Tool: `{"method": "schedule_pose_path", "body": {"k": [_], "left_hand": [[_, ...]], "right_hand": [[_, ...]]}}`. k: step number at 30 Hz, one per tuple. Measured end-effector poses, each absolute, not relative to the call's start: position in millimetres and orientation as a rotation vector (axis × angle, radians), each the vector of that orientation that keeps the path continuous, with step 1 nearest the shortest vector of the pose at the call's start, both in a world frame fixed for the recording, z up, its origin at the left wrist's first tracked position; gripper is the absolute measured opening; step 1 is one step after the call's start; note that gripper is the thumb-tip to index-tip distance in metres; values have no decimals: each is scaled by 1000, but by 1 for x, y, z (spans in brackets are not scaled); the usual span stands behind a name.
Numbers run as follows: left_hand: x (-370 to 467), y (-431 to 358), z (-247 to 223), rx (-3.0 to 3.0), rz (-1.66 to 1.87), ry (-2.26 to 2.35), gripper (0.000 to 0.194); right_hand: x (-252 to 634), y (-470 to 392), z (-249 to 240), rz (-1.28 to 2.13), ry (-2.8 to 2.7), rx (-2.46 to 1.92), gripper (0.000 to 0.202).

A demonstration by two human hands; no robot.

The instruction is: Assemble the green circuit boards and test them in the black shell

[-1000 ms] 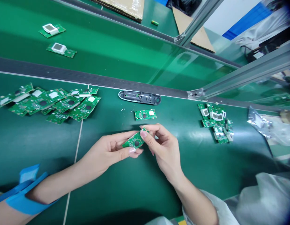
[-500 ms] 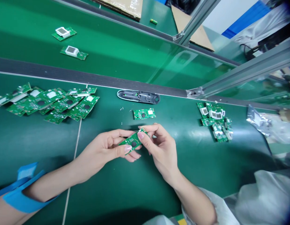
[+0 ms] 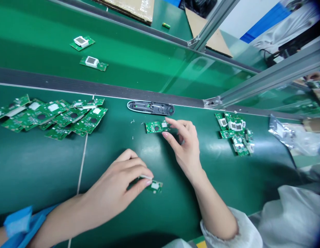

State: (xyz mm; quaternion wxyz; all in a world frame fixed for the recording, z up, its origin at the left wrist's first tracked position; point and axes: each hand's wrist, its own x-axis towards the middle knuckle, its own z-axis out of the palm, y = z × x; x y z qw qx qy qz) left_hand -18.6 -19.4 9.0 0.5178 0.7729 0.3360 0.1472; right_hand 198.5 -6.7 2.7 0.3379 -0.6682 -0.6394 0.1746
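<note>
Spreading before me is a smooth green table (image 3: 227,186). The left hand (image 3: 126,182) pinches; the right hand's (image 3: 188,141) fingers are apart. In the pinch is a near thin green board (image 3: 155,186); between the fingers lies a far thin green board (image 3: 152,127). A careless knock could scatter tiny shiny screws (image 3: 132,121).

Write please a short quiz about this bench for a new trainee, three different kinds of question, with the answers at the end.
1. True or false: the right hand is closer than the left hand to the open plastic shell.
2. Choose one. What do the left thumb and finger hold?
A) a battery
B) a green board
C) a piece of cardboard
3. Count: how many white-framed boards lie on the bright green strip beyond the long dark rail?

Key: 1. True. 2. B. 3. Two.
</note>
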Motion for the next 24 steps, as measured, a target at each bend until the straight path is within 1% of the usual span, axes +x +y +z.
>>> {"method": "schedule_pose_path", "body": {"k": [2, 4, 10, 14, 17, 20, 22, 24], "left_hand": [[-18, -23, 6, 2011, 332, 739, 25], [-17, -24, 3, 2089, 327, 748, 23], [-16, -27, -2, 2131, 387, 779, 16], [-22, -16, 12, 2101, 580, 883, 18], [-31, 34, 35, 2288, 718, 1086, 21], [-34, 113, 52, 2502, 533, 1354, 30], [-31, 163, 52, 2607, 316, 1387, 39], [-26, 200, 44, 2631, 244, 1379, 46]], "right_hand": [[203, -1, -3, 364, -1826, -1752, 33], [204, 2, -6, 358, -1904, -1749, 33], [206, -1, -3, 490, -1875, -1726, 25], [207, -2, -5, 525, -1841, -1688, 20], [206, -2, -8, 531, -1808, -1672, 20], [206, -2, -12, 519, -1801, -1638, 19], [206, -2, -14, 497, -1787, -1622, 18], [207, -3, -16, 490, -1770, -1622, 18]]}}
